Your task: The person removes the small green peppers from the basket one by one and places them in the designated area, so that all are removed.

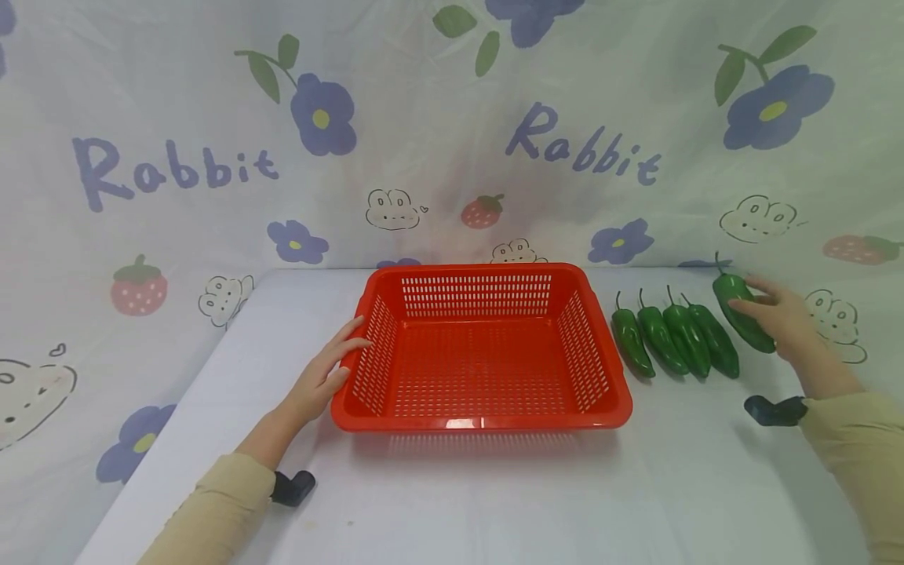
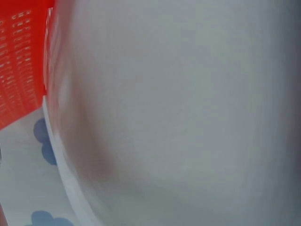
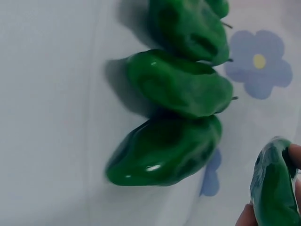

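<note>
My left hand (image 1: 318, 384) rests on the left rim of a red plastic basket (image 1: 480, 424), its fingers reaching over the edge. The basket has slotted walls and nothing inside. On the right, my right hand (image 1: 784, 322) grips a green chili pepper (image 1: 738, 310) between thumb and fingers, stem pointing away. In the right wrist view this held pepper (image 3: 275, 188) shows at the lower right edge with fingertips around it. Several more green peppers (image 1: 681, 337) lie in a row between the basket and my right hand, stems toward the back.
A white cloth covers the table (image 1: 494, 502). Behind it hangs a printed curtain (image 1: 438, 118) with flowers, strawberries and rabbits. Black wrist mounts (image 1: 293, 488) sit at both sleeve cuffs. In the left wrist view, the basket side (image 2: 21, 61) fills the upper left corner.
</note>
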The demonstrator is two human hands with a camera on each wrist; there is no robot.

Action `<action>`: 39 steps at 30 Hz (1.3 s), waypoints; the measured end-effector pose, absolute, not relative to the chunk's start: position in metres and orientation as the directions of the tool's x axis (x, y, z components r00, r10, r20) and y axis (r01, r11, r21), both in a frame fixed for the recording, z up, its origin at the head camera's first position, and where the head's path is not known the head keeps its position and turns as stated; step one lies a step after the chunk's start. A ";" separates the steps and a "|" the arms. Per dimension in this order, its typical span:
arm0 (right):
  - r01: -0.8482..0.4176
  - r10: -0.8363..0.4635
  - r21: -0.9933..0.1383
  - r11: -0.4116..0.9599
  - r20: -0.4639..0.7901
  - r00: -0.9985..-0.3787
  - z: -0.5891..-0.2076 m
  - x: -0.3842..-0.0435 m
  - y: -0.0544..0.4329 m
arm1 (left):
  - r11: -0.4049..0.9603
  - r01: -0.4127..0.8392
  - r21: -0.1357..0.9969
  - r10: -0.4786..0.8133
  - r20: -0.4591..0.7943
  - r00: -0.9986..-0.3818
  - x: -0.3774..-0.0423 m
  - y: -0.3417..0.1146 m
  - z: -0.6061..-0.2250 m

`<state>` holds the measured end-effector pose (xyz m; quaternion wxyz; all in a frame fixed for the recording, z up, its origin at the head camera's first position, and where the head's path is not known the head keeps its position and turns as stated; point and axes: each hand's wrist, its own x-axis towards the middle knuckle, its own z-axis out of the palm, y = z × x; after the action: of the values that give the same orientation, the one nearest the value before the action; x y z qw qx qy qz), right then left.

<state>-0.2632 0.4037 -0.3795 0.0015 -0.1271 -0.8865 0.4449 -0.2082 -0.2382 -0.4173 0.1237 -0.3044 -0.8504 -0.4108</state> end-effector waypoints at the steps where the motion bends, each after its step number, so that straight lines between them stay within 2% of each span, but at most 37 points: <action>1: 0.220 0.233 -0.783 0.582 -0.100 -0.967 -0.381 -0.263 0.404 | 0.477 0.618 0.625 0.416 0.459 -0.785 -0.208 -0.238 -0.417; 6: 0.219 0.262 -0.751 0.623 -0.063 -0.963 -0.388 -0.263 0.404 | 0.484 0.619 0.618 0.413 0.462 -0.785 -0.208 -0.238 -0.416; 24: 0.273 0.317 -0.683 0.677 -0.065 -0.946 -0.404 -0.263 0.407 | 0.499 0.605 0.621 0.405 0.450 -0.796 -0.208 -0.237 -0.416; 35: 0.302 0.344 -0.674 0.674 -0.075 -0.936 -0.419 -0.266 0.414 | 0.500 0.614 0.611 0.407 0.460 -0.789 -0.188 -0.218 -0.385; 39: 0.294 0.339 -0.678 0.673 -0.071 -0.938 -0.424 -0.268 0.415 | 0.494 0.616 0.614 0.408 0.462 -0.788 -0.200 -0.230 -0.403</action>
<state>-0.2677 0.4155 -0.4239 0.0304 -0.1732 -0.9141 0.3653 -0.1996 -0.2298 -0.4032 0.1283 -0.2995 -0.8546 -0.4044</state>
